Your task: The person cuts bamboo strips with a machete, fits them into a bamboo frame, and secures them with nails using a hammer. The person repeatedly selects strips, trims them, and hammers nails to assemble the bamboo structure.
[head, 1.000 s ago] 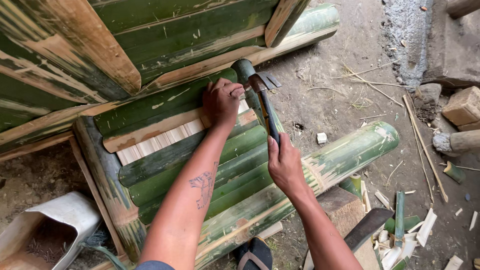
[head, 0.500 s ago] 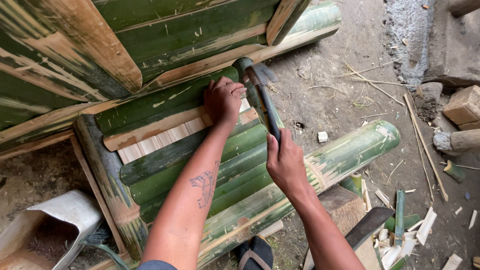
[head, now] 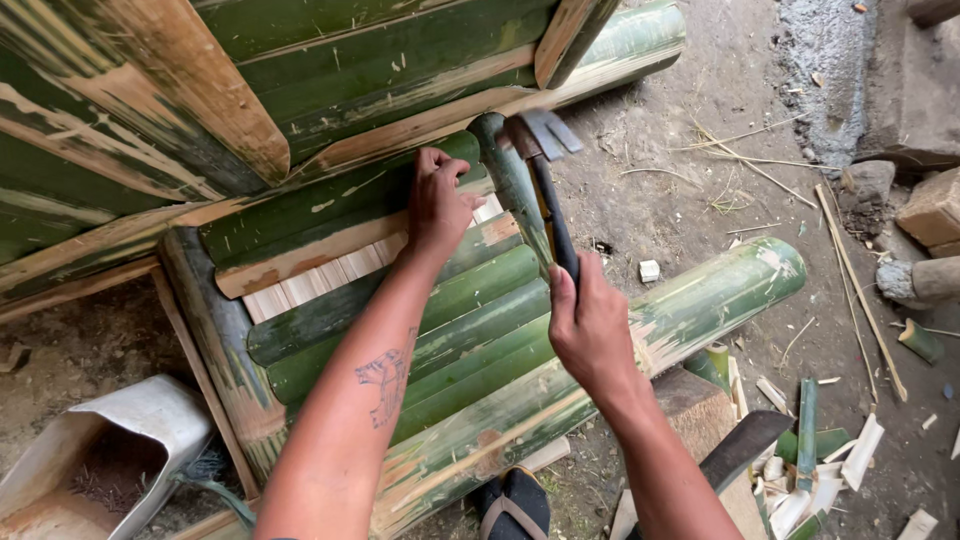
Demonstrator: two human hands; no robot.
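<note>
Dirt yard, right hand [head: 590,325] gripping hammer [head: 545,190], left hand [head: 440,205] steadying bamboo slat [head: 330,245]

There is a single view, from a camera worn on the person's head, looking steeply down and slightly forward along both forearms. It sits close to the work: the left hand [head: 437,205] and right hand [head: 590,325] fill the middle of the frame (forearms entering from the bottom edge). The green bamboo frame [head: 420,310] spreads across the left and centre, and the dirt ground [head: 730,130] takes the right side. No second view shares the scene.
</note>
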